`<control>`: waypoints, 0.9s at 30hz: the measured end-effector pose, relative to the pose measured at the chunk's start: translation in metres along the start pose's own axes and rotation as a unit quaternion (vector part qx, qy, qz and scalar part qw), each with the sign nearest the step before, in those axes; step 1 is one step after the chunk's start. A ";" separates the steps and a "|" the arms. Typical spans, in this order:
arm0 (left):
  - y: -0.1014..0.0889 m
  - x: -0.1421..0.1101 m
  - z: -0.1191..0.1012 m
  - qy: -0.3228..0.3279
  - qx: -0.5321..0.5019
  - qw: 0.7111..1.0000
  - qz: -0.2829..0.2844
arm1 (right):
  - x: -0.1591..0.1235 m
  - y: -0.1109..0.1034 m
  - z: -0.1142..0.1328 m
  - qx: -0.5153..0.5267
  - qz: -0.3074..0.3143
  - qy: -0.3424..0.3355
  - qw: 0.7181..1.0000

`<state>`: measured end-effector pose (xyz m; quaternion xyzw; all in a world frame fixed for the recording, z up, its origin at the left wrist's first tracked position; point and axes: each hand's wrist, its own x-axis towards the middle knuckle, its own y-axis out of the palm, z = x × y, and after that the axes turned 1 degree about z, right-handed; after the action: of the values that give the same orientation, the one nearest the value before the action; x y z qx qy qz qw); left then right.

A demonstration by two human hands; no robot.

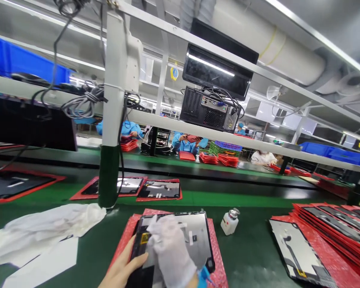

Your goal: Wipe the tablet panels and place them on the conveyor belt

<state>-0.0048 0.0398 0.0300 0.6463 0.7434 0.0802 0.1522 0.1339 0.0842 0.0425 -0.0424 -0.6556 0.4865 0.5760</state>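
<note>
A tablet screen panel [199, 248], silver-grey with black edges, lies back side up on red bubble-wrap bags [217, 256] in front of me. My left hand [124, 262], bare, grips the panel's left edge, thumb on top. Over the panel's middle is my right hand [174, 252] in a white glove, a blue band at its wrist. Its fingers seem closed on a crumpled white cloth [153, 230] pressed to the surface; motion blurs the fingertips. A white pump bottle [229, 222] with a metal top stands right of the bags.
At right, another panel [297, 250] lies beside a stack of red bags with panels [333, 228]. White cloth [45, 224] and a white sheet [45, 266] lie at left. A post [109, 120] rises beyond them. More panels [159, 189] lie behind; co-workers sit across the bench.
</note>
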 end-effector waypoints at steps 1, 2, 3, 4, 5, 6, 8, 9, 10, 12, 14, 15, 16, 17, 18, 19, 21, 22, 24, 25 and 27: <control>0.000 -0.001 0.000 0.007 0.005 1.000 -0.002 | 0.006 -0.001 -0.002 0.024 -0.003 0.003 1.000; 0.001 -0.002 -0.001 0.012 0.007 1.000 -0.001 | 0.009 -0.005 -0.007 0.043 -0.010 0.011 0.999; 0.001 -0.003 -0.002 0.013 0.006 1.000 0.002 | 0.009 -0.012 -0.015 0.053 -0.017 0.024 0.998; 0.002 -0.005 -0.003 0.009 0.002 1.000 0.005 | 0.005 -0.020 -0.025 0.050 -0.026 0.045 0.997; 0.002 -0.008 -0.005 -0.001 -0.003 1.000 0.006 | -0.003 -0.029 -0.038 0.044 -0.036 0.072 0.996; 0.003 -0.012 -0.007 -0.015 -0.009 1.000 0.005 | -0.012 -0.037 -0.050 0.033 -0.044 0.097 0.994; 0.005 -0.018 -0.011 -0.045 -0.012 0.999 -0.005 | -0.034 -0.050 -0.072 0.010 -0.048 0.127 0.991; 0.006 -0.021 -0.013 -0.054 -0.008 0.998 -0.010 | -0.045 -0.053 -0.079 0.000 -0.047 0.137 0.990; 0.007 -0.023 -0.014 -0.056 -0.004 0.998 -0.011 | -0.055 -0.053 -0.083 -0.008 -0.044 0.142 0.989; 0.008 -0.025 -0.015 -0.051 0.003 0.999 -0.005 | -0.072 -0.048 -0.080 -0.018 -0.037 0.147 0.988; 0.007 -0.023 -0.013 -0.045 0.005 0.999 -0.003 | -0.084 -0.039 -0.065 -0.022 -0.028 0.149 0.988; 0.007 -0.021 -0.012 -0.043 0.004 0.999 -0.005 | -0.088 -0.034 -0.054 -0.021 -0.024 0.147 0.989; 0.008 -0.019 -0.012 -0.039 0.003 0.999 -0.009 | -0.091 -0.029 -0.041 -0.016 -0.019 0.142 0.990; 0.008 -0.017 -0.011 -0.032 0.000 0.999 -0.011 | -0.092 -0.025 -0.028 -0.008 -0.015 0.135 0.991; 0.009 -0.016 -0.010 -0.026 -0.004 1.000 -0.011 | -0.092 -0.021 -0.014 0.001 -0.012 0.127 0.992; 0.010 -0.014 -0.011 -0.019 -0.011 1.000 -0.009 | -0.091 -0.018 -0.002 0.012 -0.011 0.119 0.993; 0.011 -0.013 -0.013 -0.010 -0.025 1.000 -0.002 | -0.086 -0.015 0.016 0.033 -0.015 0.110 0.993; 0.012 -0.013 -0.015 -0.007 -0.031 0.999 0.002 | -0.082 -0.016 0.020 0.042 -0.020 0.111 0.993; 0.013 -0.013 -0.021 -0.014 -0.041 0.999 0.012 | -0.076 -0.020 0.017 0.055 -0.034 0.124 0.990; 0.015 -0.011 -0.026 -0.024 -0.044 0.999 0.016 | -0.073 -0.025 0.011 0.061 -0.044 0.134 0.988; 0.022 -0.001 -0.038 -0.051 -0.050 0.997 0.021 | -0.071 -0.038 -0.010 0.068 -0.068 0.153 0.984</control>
<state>0.0035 0.0448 0.0725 0.6563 0.7162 0.0876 0.2207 0.1847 0.0262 0.0168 -0.0328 -0.5264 0.4775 0.7027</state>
